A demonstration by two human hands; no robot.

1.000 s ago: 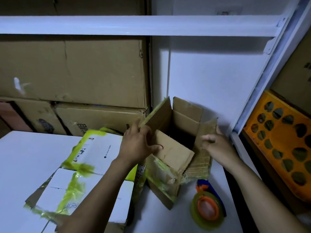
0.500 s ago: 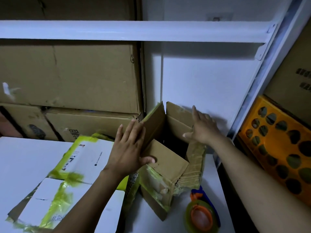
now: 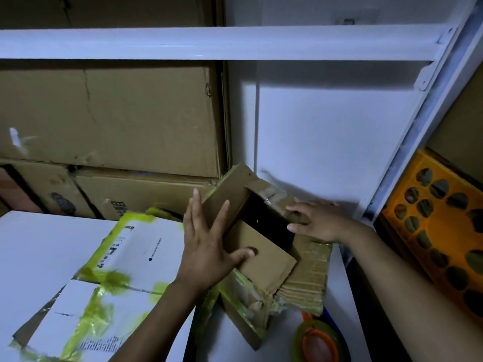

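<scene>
A small worn cardboard box [image 3: 308, 273] with yellow-green tape stands on the white shelf, its top open and dark inside. My left hand [image 3: 206, 244] lies flat with straight fingers against the box's left flap [image 3: 230, 194], thumb on the near flap [image 3: 264, 254]. My right hand [image 3: 318, 223] presses the far flap [image 3: 277, 202] down over the opening, fingers stretched out.
A white flattened box [image 3: 125, 257] with yellow-green tape lies to the left. Large brown cartons [image 3: 109, 116] are stacked behind. A tape dispenser [image 3: 318, 340] with an orange core sits at the near right. An orange perforated crate [image 3: 441, 231] stands past the white shelf post [image 3: 423, 121].
My right hand went from the right flap to the back flap and is folding it down over the opening. My left hand straightened its fingers against the left flap.
</scene>
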